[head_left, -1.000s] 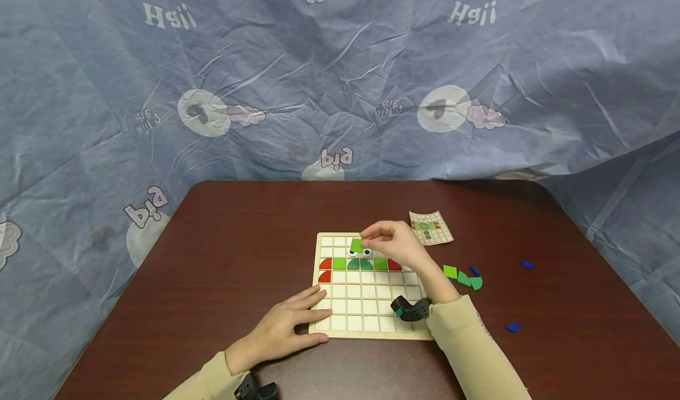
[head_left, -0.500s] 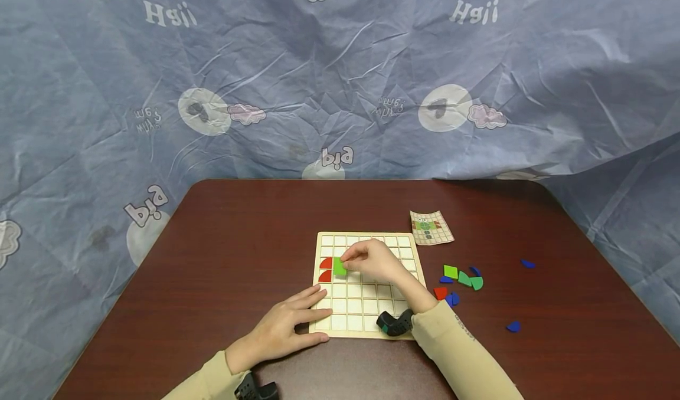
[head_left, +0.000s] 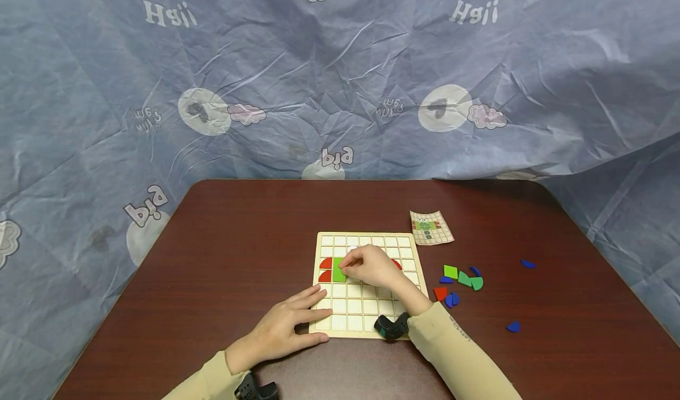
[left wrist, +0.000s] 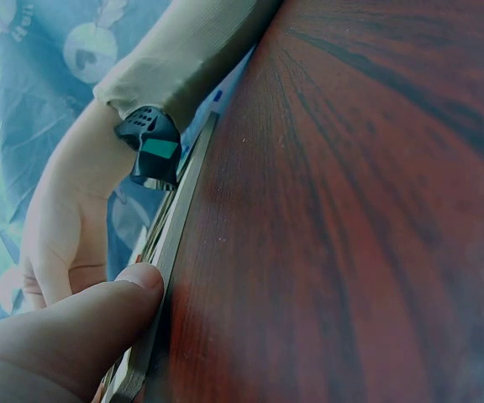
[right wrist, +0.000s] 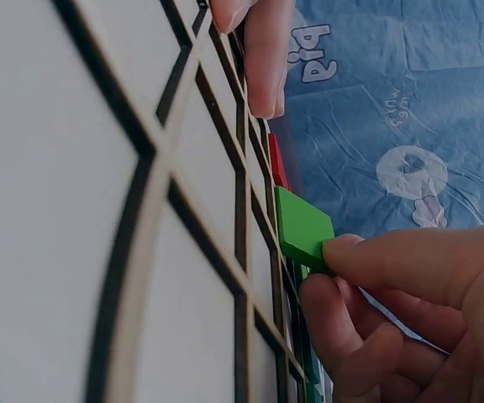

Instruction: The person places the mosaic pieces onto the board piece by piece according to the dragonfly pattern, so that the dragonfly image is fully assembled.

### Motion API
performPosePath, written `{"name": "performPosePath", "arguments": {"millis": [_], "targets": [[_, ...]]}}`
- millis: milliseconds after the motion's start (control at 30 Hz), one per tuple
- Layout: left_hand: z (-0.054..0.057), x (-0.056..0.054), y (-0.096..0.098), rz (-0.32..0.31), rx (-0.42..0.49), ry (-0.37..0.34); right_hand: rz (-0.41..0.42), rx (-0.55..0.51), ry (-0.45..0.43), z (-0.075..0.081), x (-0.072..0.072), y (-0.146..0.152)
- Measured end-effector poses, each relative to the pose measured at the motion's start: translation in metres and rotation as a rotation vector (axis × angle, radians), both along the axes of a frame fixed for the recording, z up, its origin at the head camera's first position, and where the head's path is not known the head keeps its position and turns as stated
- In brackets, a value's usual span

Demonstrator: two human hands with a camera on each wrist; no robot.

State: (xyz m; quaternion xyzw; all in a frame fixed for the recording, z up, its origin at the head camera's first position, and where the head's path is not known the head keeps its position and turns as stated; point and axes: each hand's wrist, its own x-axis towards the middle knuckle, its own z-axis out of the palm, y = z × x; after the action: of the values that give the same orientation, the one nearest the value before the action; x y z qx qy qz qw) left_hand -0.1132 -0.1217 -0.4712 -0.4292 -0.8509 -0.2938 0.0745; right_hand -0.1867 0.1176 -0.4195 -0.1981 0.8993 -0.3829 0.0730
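A light wooden grid board (head_left: 355,307) lies on the table. My right hand (head_left: 372,265) pinches a green square tile (right wrist: 302,228) between thumb and fingers. In the right wrist view the tile is tilted at the grid, beside a red piece (right wrist: 277,161). Two red quarter-round pieces (head_left: 325,276) sit in cells at the board's left side. My left hand (head_left: 287,325) rests with spread fingers on the board's left edge; its thumb (left wrist: 133,290) touches the near corner. The right hand hides much of the pieces in the middle row.
Right of the board lie loose pieces: a light green square (head_left: 450,272), dark green pieces (head_left: 476,283), a red one (head_left: 440,294) and several blue ones (head_left: 513,327). A printed pattern card (head_left: 431,229) lies behind them. A patterned cloth (head_left: 340,81) hangs behind the table (head_left: 255,229).
My right hand has moved left and toward me with the green square, from over the eye pieces to the cell right of the lower red piece. The left hand has stayed put.
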Motion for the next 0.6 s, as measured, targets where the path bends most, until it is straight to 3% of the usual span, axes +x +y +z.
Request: {"name": "performPosePath", "arguments": {"millis": [433,600], "targets": [[-0.0004,-0.0002,0.0007,-0.002,-0.002,0.013,0.024,0.073,0.082,-0.0037,0.0007,-0.0023],[-0.0006,-0.0001,0.0008,-0.002,-0.003,0.018,0.022,0.064,0.063,-0.0011,0.0011,-0.0014]]}}
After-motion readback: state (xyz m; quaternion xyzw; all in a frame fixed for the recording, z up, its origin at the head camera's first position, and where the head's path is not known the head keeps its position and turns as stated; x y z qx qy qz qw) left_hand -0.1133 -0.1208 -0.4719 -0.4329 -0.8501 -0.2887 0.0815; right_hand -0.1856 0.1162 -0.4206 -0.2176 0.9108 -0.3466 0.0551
